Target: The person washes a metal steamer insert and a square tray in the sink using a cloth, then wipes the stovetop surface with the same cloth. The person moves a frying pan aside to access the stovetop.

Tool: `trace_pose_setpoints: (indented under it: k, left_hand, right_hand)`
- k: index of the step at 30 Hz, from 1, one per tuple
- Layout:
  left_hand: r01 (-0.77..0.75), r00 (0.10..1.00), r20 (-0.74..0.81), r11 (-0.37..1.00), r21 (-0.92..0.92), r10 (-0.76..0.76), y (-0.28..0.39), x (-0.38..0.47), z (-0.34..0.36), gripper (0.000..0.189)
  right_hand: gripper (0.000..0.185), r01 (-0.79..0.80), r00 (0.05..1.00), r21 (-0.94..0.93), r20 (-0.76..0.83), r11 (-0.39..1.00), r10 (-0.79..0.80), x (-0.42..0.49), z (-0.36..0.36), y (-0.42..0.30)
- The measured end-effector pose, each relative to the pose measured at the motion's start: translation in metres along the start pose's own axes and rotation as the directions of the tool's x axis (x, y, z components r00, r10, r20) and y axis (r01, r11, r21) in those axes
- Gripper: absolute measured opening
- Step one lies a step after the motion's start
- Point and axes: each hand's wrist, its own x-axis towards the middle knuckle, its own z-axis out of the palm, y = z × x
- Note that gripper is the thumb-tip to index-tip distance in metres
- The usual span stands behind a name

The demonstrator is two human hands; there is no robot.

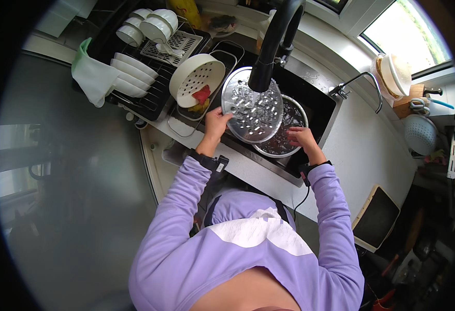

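Note:
A round metal steamer tray with holes [246,120] is tilted under the black faucet [261,74], and my left hand [216,125] grips its left rim. Behind and partly below the tray, a round metal pot [281,154] with dark liquid or wet contents sits in the black sink [313,104]. My right hand [302,139] is at the pot's right side, its fingers over the rim; whether they grip it I cannot tell. To the left stands a tilted cream colander [179,87] with a red piece [201,94] and a yellow piece [200,106] at it.
A black dish rack [159,102] at the left holds white bowls [156,29], plates [136,70] and a white-green cloth [93,76]. A small curved tap [371,76] rises at the right of the sink. Farther right are a knife block [408,102], a pale blue colander [420,134] and a dark board [377,218].

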Motion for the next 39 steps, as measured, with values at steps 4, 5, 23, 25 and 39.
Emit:
trace_pose_setpoints:
  k: [4, 5, 23, 25, 39]
  left_hand:
    - [-0.383, 0.857, -0.002, 0.641, 0.665, 0.515, 0.067, -0.008, -0.034, 0.009]
    - [-0.403, 0.817, -0.002, 0.574, 0.713, 0.576, 0.083, -0.011, -0.04, 0.013]
    - [-0.163, 0.788, -0.034, 0.263, 0.951, 0.614, 0.11, 0.014, -0.091, 0.02]
    - [-0.129, 0.785, -0.067, 0.268, 0.955, 0.616, 0.108, 0.024, -0.094, 0.019]
    - [-0.21, 0.447, -0.026, 0.134, 0.968, 0.894, 0.11, 0.02, -0.083, 0.047]
  right_hand:
    - [0.03, 0.321, 0.931, -0.192, -0.115, 0.927, -0.346, 0.046, 0.018, -0.036]
    - [0.029, 0.377, 0.896, -0.27, -0.135, 0.886, -0.422, 0.06, 0.024, -0.05]
    - [0.035, 0.291, 0.916, 0.302, 0.185, 0.908, -0.356, 0.139, 0.077, -0.222]
    - [0.038, 0.307, 0.905, 0.278, 0.21, 0.91, -0.369, 0.128, 0.071, -0.208]
    - [0.041, 0.26, 0.965, -0.791, 0.228, 0.554, -0.127, 0.095, 0.038, 0.062]
